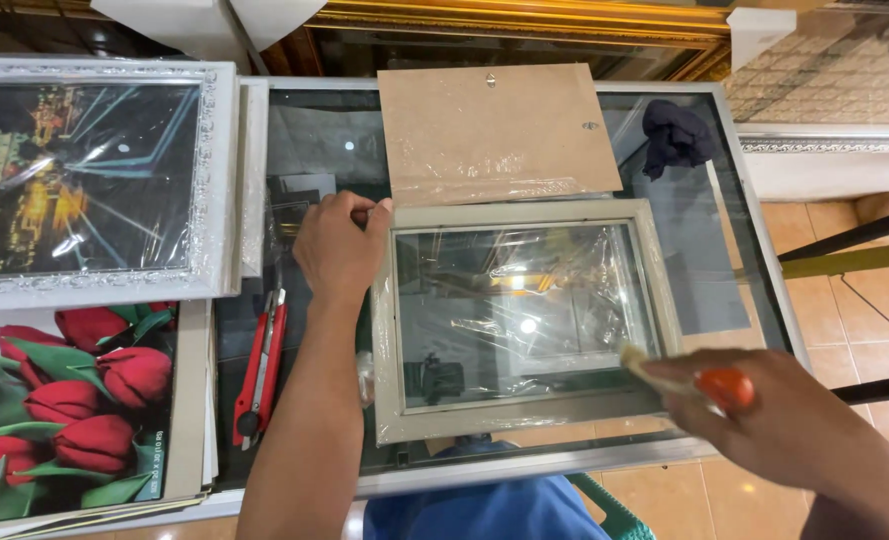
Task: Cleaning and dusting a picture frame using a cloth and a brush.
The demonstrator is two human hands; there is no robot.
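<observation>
A glass-topped table (734, 150) with a metal rim fills the view; tiled floor (824, 230) shows at 3 o'clock and a gilt frame (524, 20) lies along 12. At 9 o'clock a wrapped night-scene picture (84, 180) in a white frame sits above a tulip print (64, 400). Just right of the print a red cutter (261, 370) lies on the glass. The left hand (339, 250) rests at the frame's (384, 330) top-left corner, fingers curled together on its edge, forearm running down to 6 o'clock. The pale frame, with film-covered glass, lies flat at centre, its near edge by the table rim. A brown backing board (494, 130) lies just beyond it at 12, touching or overlapping its top edge. A dark cloth (674, 135) sits at 1 o'clock. The right hand (784, 420), at 4 o'clock, is closed on a brush (684, 380) with a red ferrule, its bristles at the frame's lower right corner
</observation>
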